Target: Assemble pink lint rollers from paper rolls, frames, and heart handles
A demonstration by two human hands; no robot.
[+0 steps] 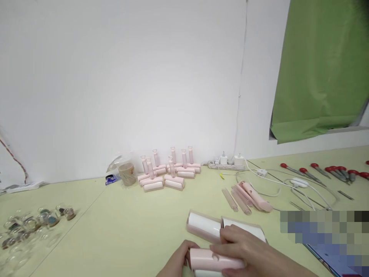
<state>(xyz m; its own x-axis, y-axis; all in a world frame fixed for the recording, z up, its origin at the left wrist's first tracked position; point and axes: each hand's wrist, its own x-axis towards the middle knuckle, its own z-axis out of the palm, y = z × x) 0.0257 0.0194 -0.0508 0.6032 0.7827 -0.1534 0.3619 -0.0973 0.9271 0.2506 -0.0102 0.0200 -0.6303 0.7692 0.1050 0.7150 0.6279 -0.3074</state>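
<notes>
A pink lint roller head (206, 259) with a white roll under its cover is held between both hands at the bottom of the head view. My left hand (181, 258) grips its left end. My right hand (245, 246) is wrapped over its right part, thumb and fingers on the pink cover. Just behind lie two white rolls in clear sleeves, the left roll (204, 226) and the right roll (249, 229), the latter partly hidden by my right hand. Pink handles (240, 200) and pink covers (256, 196) lie beyond them.
Several pink rollers with upright handles (173, 181) stand along the wall. Also there are a tape roll (127, 174) in plastic, a power strip (226, 165) with cables, red-handled tools (313, 176) at right, small glass domes (31, 223) at left, and a partly pixelated device (331, 254).
</notes>
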